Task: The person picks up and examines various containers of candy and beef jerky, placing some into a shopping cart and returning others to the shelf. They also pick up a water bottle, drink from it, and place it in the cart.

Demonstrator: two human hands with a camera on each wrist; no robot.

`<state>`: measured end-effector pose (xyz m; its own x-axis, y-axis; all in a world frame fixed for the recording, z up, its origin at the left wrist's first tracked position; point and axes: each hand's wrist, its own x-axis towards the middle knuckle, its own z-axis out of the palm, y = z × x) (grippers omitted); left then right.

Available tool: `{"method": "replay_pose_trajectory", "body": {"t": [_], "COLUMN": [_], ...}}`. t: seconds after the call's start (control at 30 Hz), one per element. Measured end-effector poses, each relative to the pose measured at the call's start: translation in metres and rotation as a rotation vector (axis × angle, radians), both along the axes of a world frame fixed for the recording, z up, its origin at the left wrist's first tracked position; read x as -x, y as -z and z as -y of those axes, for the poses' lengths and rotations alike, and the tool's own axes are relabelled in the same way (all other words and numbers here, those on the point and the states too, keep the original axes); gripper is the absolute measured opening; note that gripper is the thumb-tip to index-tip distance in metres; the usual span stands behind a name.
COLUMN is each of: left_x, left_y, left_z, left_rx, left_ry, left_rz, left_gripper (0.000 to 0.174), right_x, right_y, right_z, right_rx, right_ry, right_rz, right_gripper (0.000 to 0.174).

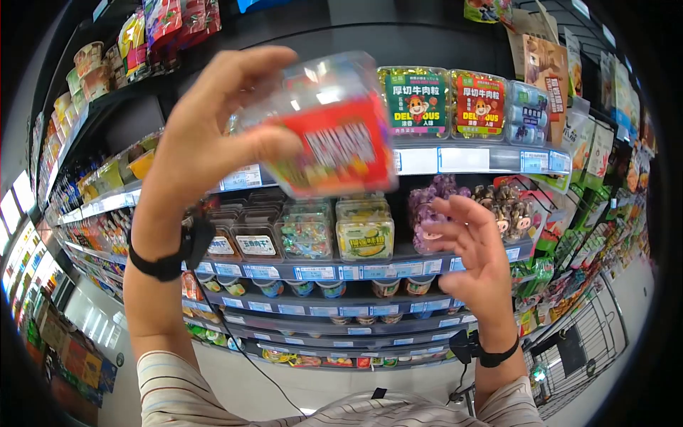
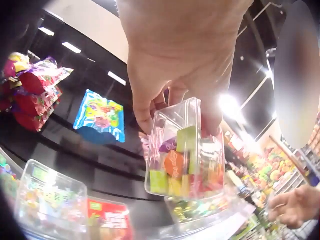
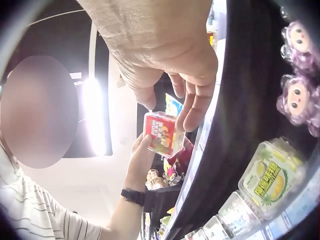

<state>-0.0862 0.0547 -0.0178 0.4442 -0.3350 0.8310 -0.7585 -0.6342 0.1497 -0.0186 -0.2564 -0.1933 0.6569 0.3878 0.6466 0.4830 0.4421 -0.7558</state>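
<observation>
My left hand (image 1: 226, 117) grips a clear plastic box of candies (image 1: 341, 146) with a red label, raised before the upper shelf and tilted. Through its clear side in the left wrist view, wrapped sweets (image 2: 174, 162) in orange, green and purple show. The thumb lies along the label side and the fingers reach round the top. My right hand (image 1: 473, 252) is held out in the air with fingers spread and loosely bent, nothing in it. Purple doll-shaped packs (image 1: 430, 206) sit on the shelf behind it.
A green-labelled box (image 1: 416, 103) and a red-labelled box (image 1: 478, 105) stand on the upper shelf. Below, clear tubs (image 1: 306, 235) and a yellow-labelled tub (image 1: 365, 238) line the middle shelf. Wire-frame cart (image 1: 590, 341) at lower right. A cable (image 1: 238, 349) hangs from the left wrist.
</observation>
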Motion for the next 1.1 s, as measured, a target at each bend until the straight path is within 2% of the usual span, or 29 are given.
{"method": "replay_pose_trajectory", "body": {"t": [0.07,0.1,0.17,0.2,0.27,0.33,0.37,0.47,0.53,0.57,0.6,0.67,0.7,0.73,0.83,0.93,0.97,1.03,1.07,1.1], "left_x": [0.015,0.017,0.011,0.004,0.000,-0.005,-0.007,-0.020,-0.041,-0.052,-0.064,-0.097,-0.107,-0.114,-0.132,-0.142,-0.148,-0.152,-0.152,-0.152], "left_y": [0.013,0.023,0.042,0.056,0.082,0.086,0.086,0.048,0.019,0.002,-0.016,-0.047,-0.057,-0.064,-0.067,-0.063,-0.061,-0.061,-0.062,-0.062], "left_z": [0.021,0.037,0.063,0.075,0.094,0.105,0.109,0.099,0.073,0.059,0.042,-0.008,-0.028,-0.044,-0.079,-0.091,-0.101,-0.102,-0.102,-0.099], "left_rx": [-0.232,-0.276,-0.443,-0.426,-0.333,-0.387,-0.412,-0.476,-0.451,-0.338,-0.224,-0.337,-0.352,-0.367,-0.479,-0.381,-0.309,-0.370,-0.398,-0.408], "left_ry": [-0.062,-0.020,0.138,0.248,0.304,0.270,0.252,0.077,-0.129,-0.200,-0.271,-0.410,-0.527,-0.643,-0.894,-0.929,-0.876,-0.924,-0.950,-0.976], "left_rz": [-0.110,-0.166,-0.103,-0.164,-0.348,-0.476,-0.536,-0.362,-0.049,-0.134,-0.218,-0.094,-0.119,-0.143,-0.301,-0.468,-0.514,-0.538,-0.548,-0.551], "left_gripper": [0.093,0.090,0.082,0.083,0.079,0.074,0.071,0.059,0.052,0.049,0.046,0.044,0.048,0.053,0.068,0.080,0.080,0.080,0.080,0.072], "right_x": [0.004,0.016,0.024,0.029,0.044,0.045,0.043,0.039,0.035,0.031,0.026,0.014,0.008,0.004,-0.004,0.003,0.012,0.019,0.027,0.028], "right_y": [0.001,-0.001,0.013,0.020,0.034,0.053,0.064,0.098,0.122,0.138,0.154,0.183,0.198,0.218,0.313,0.410,0.428,0.504,0.509,0.557], "right_z": [0.005,0.006,0.011,0.014,0.021,0.043,0.055,0.103,0.150,0.180,0.212,0.263,0.286,0.312,0.403,0.472,0.490,0.534,0.527,0.560], "right_rx": [0.021,0.021,0.056,0.074,0.101,0.156,0.118,-0.015,-0.095,-0.124,-0.017,0.007,0.025,0.042,0.002,0.040,0.218,0.396,0.372,0.407], "right_ry": [0.028,0.022,0.016,0.014,0.117,0.170,0.218,0.413,0.581,0.657,0.835,0.959,1.016,1.075,1.212,1.332,1.349,1.448,1.442,1.402], "right_rz": [0.207,0.105,0.096,0.092,-0.109,-0.244,-0.234,-0.275,-0.372,-0.411,-0.475,-0.381,-0.397,-0.411,-0.669,-0.691,-0.796,-0.776,-0.815,-0.798], "right_gripper": [0.119,0.139,0.137,0.136,0.122,0.116,0.109,0.086,0.074,0.071,0.072,0.062,0.059,0.057,0.057,0.053,0.055,0.056,0.056,0.059]}}
